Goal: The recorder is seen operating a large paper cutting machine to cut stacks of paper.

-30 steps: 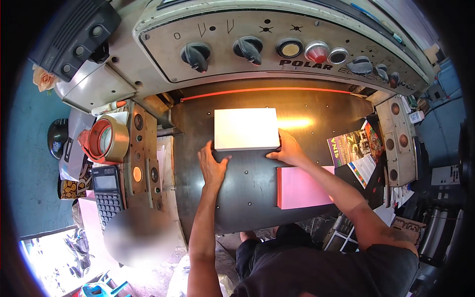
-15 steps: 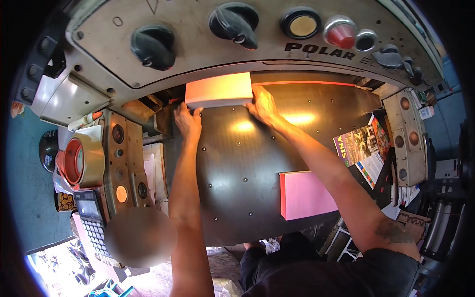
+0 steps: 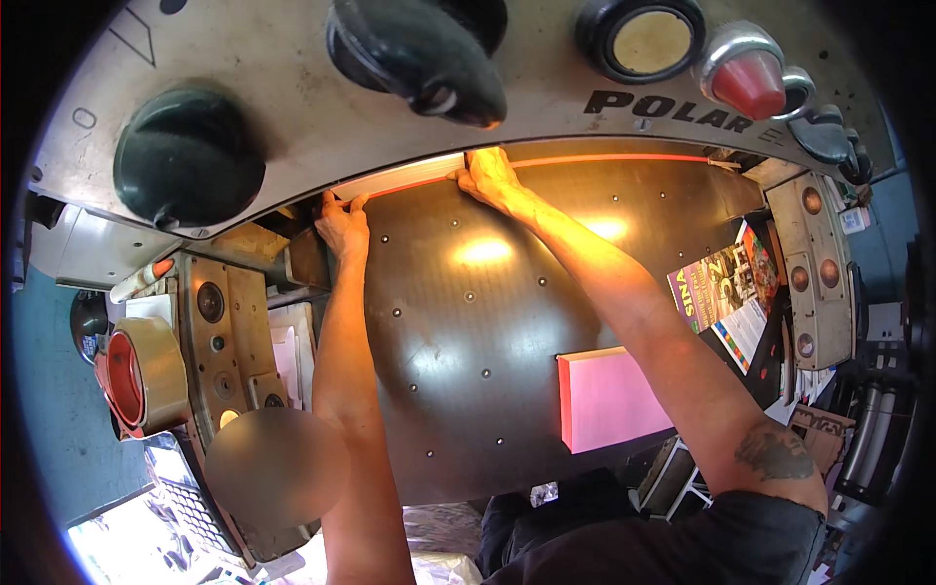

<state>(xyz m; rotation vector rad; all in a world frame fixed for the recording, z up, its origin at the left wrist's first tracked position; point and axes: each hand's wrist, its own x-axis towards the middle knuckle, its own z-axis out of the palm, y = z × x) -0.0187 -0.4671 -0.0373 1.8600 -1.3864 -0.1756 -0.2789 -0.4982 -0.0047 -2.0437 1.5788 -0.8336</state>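
Note:
At the back of the dark steel table, a white paper stack is mostly hidden beneath the machine's overhanging front, only a narrow strip showing. My left hand grips its left end, fingers and thumb bent against it. My right hand grips the right end, fingers curled at the machine's lower edge. A thin red line runs along the back to the right of that hand. A pink paper stack with red edges lies beside my right forearm.
The control panel with black knobs and round buttons overhangs my hands. Printed leaflets lie at the right, beside a metal side block. A tape roll and a calculator sit at the left.
Both hands have moved forward with the white stack, away from me and under the machine's front. The view has come nearer the control panel.

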